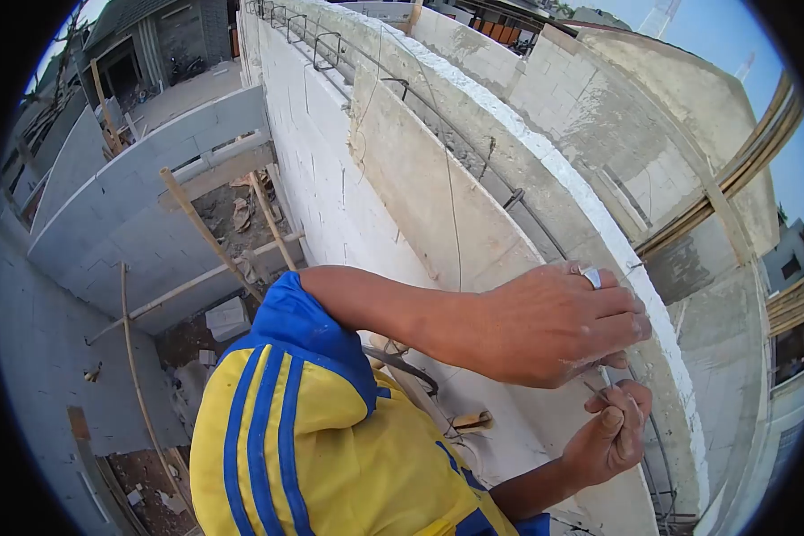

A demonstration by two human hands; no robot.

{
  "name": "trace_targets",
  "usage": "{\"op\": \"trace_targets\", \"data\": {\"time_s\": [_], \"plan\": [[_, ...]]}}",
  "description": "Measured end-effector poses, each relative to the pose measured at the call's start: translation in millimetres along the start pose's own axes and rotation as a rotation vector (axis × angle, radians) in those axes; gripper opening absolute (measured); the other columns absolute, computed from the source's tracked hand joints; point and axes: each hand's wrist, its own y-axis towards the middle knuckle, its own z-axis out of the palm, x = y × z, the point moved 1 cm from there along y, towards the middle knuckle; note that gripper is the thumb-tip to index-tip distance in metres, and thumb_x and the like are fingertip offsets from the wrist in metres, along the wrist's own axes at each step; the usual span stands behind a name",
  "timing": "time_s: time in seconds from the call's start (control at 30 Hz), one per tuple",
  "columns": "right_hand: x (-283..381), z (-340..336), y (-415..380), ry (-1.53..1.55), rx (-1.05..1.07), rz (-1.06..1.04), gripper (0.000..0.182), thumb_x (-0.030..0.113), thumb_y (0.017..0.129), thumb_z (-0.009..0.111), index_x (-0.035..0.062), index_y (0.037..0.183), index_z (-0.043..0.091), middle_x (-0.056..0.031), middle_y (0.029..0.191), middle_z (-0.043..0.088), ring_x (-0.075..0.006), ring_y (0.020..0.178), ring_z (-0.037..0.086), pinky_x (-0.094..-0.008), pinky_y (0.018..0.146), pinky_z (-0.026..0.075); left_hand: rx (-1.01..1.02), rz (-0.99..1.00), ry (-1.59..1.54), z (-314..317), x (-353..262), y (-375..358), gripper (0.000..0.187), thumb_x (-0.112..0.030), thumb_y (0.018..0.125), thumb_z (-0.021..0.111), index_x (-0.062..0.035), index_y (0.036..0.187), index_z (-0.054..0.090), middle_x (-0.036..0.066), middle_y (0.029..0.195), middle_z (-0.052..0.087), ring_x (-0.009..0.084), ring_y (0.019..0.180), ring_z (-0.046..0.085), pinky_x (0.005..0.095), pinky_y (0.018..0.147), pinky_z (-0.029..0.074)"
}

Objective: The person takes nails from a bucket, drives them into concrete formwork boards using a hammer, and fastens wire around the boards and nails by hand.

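Observation:
My left hand (567, 326), with a ring on one finger, is closed over the top of the formwork near the wall's rim. Its fingertips are turned away, so what it grips is hidden. Just below it, my right hand (612, 431) is closed in a pinch on a thin metal wire (606, 379), which runs up toward the left hand. Both hands are over the channel between a pale formwork board (447, 192) and the concrete edge. Steel rebar (545, 228) lies along that channel, with dark ties across it.
A white-block wall (317, 134) drops to a lower room on the left. Wooden poles (210, 232) and a horizontal pole (196, 284) brace that room. Rebar stirrups (328, 51) stick up farther along the wall. Bundled bamboo poles (732, 183) lean at the right.

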Motion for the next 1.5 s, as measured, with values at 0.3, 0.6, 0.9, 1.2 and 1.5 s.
{"op": "trace_targets", "data": {"time_s": [0.3, 0.6, 0.9, 1.2, 1.5], "plan": [[-1, 43, 20, -0.051, -0.075, 0.016, 0.028, 0.018, 0.097, 0.061, -0.0098, 0.101, 0.064, -0.0121, 0.087, 0.062, -0.0166, 0.074, 0.055, -0.0268, 0.063, 0.043, -0.184, -0.194, -0.687, 6, 13, -35, 0.023, -0.001, 0.086, 0.069, 0.0008, 0.109, 0.066, 0.013, 0.087, 0.07, 0.0224, 0.068, 0.069, 0.0306, 0.06, 0.053], [-12, -74, -111, 0.389, 0.667, 0.831, 0.059, 0.033, 0.085, 0.075, -0.0019, 0.128, 0.056, -0.0131, 0.101, 0.066, -0.0181, 0.08, 0.062, -0.0275, 0.076, 0.049, -0.273, -0.514, 0.097, -171, 137, 27, 0.036, -0.03, 0.103, 0.044, 0.0021, 0.11, 0.059, 0.015, 0.096, 0.07, 0.0207, 0.083, 0.069, 0.0316, 0.074, 0.055], [-153, -84, -395, -0.649, 0.727, 1.678, 0.061, 0.036, 0.082, 0.067, -0.002, 0.128, 0.057, -0.0171, 0.102, 0.071, -0.0296, 0.084, 0.068, -0.0388, 0.075, 0.052, 0.086, -0.742, 0.271, -189, 358, 3, 0.03, -0.029, 0.088, 0.072, -0.0037, 0.103, 0.073, 0.007, 0.087, 0.071, 0.0149, 0.078, 0.065, 0.031, 0.076, 0.051], [-186, -67, -441, -0.586, 0.666, 1.735, 0.05, 0.029, 0.082, 0.063, 0.0014, 0.124, 0.06, -0.0213, 0.11, 0.066, -0.0338, 0.095, 0.065, -0.0433, 0.082, 0.051, -0.01, -0.853, 0.134, -169, 399, -33, 0.017, -0.015, 0.078, 0.073, 0.0, 0.084, 0.075, 0.007, 0.076, 0.071, 0.0116, 0.068, 0.063, 0.0274, 0.065, 0.051], [-184, -73, -465, -0.588, 0.595, 1.702, 0.041, 0.021, 0.082, 0.059, 0.0048, 0.119, 0.063, -0.0254, 0.119, 0.062, -0.038, 0.107, 0.062, -0.0477, 0.089, 0.05, 0.019, -0.789, 0.303, -166, 428, -46, 0.024, -0.024, 0.09, 0.068, -0.0008, 0.086, 0.069, 0.003, 0.071, 0.064, 0.0118, 0.066, 0.054, 0.0307, 0.063, 0.044]]}}
